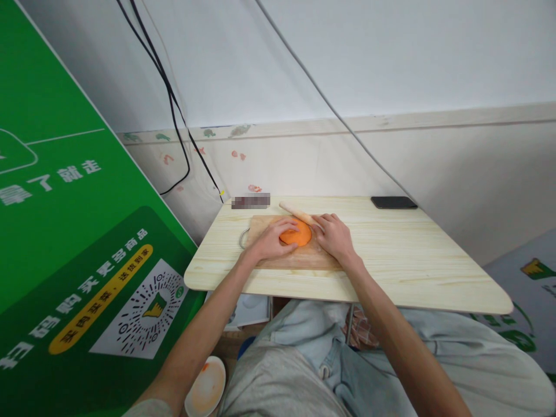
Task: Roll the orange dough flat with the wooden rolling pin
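A flat, round piece of orange dough (303,236) lies on a wooden cutting board (299,259) that has a metal loop handle at its left end. My left hand (273,238) reaches over the left side of the dough, its curved fingers on top and its thumb at the near edge. In my right hand (333,234), at the right edge of the dough, is a wooden rolling pin (293,212). The pin slants toward the far left, past the back of the dough. My right palm hides its near end.
The board rests on a pale wooden table (391,255) against the wall. At the back right lies a black phone (394,202); a blurred item (251,201) sits at the back left. A green banner (65,174) stands left. Below is a stained white bowl (206,387).
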The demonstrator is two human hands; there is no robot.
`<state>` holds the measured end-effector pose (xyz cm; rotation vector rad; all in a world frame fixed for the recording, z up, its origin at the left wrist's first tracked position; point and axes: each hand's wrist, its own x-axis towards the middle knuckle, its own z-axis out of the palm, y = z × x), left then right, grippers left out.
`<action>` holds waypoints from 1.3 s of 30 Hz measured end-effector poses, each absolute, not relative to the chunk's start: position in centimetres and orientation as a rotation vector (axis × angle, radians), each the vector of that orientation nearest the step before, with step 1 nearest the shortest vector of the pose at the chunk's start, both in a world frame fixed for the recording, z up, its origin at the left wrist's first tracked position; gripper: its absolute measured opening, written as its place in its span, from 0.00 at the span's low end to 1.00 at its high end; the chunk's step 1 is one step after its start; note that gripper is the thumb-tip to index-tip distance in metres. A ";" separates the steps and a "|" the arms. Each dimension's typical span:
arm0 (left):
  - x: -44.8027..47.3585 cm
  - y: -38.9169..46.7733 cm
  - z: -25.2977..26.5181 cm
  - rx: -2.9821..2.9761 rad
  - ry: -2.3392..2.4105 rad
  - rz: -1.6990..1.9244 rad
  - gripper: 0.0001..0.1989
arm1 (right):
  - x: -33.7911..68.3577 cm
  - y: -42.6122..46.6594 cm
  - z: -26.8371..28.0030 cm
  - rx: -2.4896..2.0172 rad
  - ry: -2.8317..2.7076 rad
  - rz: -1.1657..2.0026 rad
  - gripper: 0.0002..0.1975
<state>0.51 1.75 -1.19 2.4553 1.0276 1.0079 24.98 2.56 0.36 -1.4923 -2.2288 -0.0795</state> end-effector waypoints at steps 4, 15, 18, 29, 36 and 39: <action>0.7 1.7 -1.3 2.498 1.132 0.951 0.22 | 24.9 2.6 0.3 -1.496 -2.218 -0.069 0.19; 1.1 1.8 -1.2 2.489 1.167 0.914 0.23 | 25.0 2.4 0.6 -1.449 -2.249 -0.047 0.19; 1.1 1.8 -1.2 2.476 1.154 0.920 0.22 | 24.9 2.4 0.8 -1.450 -2.267 -0.041 0.20; 1.0 1.9 -1.3 2.459 1.141 0.923 0.21 | 25.0 2.6 0.8 -1.419 -2.298 -0.040 0.19; 1.0 1.8 -1.1 2.464 1.126 0.924 0.21 | 25.4 3.1 1.6 -1.398 -2.371 -0.030 0.19; 1.0 1.8 -1.1 2.466 1.127 0.916 0.20 | 25.5 3.3 1.7 -1.395 -2.378 -0.022 0.19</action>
